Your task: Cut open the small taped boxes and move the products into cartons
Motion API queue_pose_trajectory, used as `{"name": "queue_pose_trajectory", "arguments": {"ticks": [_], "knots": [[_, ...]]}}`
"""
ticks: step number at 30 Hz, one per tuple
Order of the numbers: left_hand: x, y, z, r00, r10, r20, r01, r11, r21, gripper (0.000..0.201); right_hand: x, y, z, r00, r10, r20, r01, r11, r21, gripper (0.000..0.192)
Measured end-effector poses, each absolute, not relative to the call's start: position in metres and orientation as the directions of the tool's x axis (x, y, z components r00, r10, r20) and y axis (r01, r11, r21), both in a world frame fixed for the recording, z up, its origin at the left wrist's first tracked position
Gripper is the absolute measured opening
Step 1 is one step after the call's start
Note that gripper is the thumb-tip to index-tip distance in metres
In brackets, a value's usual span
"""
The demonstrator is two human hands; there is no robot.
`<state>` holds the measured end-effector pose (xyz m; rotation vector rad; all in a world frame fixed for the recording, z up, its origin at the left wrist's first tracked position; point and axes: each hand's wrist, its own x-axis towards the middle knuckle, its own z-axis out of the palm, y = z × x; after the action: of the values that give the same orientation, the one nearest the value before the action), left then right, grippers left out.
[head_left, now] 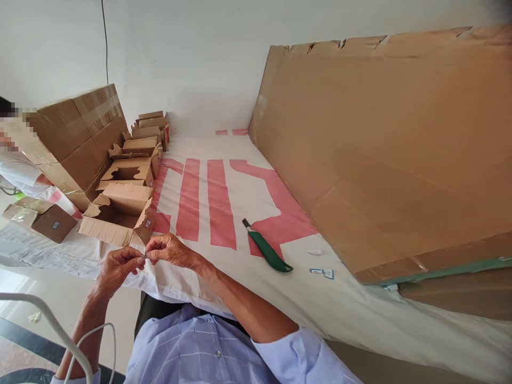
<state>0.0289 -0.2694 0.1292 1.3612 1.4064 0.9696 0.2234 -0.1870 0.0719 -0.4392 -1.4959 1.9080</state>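
Observation:
My left hand and my right hand meet at the near edge of the table, each closed in a pinch. Between the fingertips is a tiny greyish thing, too small to name. Just beyond them stands an open cardboard box with its flaps up and a small label on its side. To the right on the cloth lies a green-handled tool with a short dark tip. Farther right are a small white piece and a blue-and-white tag-like piece.
Several more open boxes run back in a row on the left, beside a large carton. A closed box sits at the left edge, near a person's sleeve. A tall cardboard panel stands on the right. White cables cross the lower left.

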Motion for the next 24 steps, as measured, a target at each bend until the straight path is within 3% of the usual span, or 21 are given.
{"name": "queue_pose_trajectory", "arguments": {"ticks": [10,16,21,24], "knots": [[0.029,-0.273,0.117,-0.031,0.997,-0.065,0.311,0.072,0.948,0.035,0.217,-0.191,0.069,-0.705,0.703,0.095,-0.258,-0.129,-0.958,0.037],[0.026,-0.277,0.117,-0.043,0.999,-0.022,0.308,0.034,0.951,0.036,0.218,-0.191,0.067,-0.704,0.701,0.112,-0.203,-0.048,-0.978,0.033],[0.02,-0.281,0.122,-0.116,0.993,-0.007,0.277,0.039,0.96,0.033,0.207,-0.166,0.039,-0.463,0.86,0.216,-0.117,0.182,-0.976,0.026],[0.015,-0.281,0.125,-0.182,0.983,0.025,0.265,0.025,0.964,0.033,0.196,-0.148,0.023,-0.399,0.881,0.254,-0.1,0.233,-0.967,0.027]]}}
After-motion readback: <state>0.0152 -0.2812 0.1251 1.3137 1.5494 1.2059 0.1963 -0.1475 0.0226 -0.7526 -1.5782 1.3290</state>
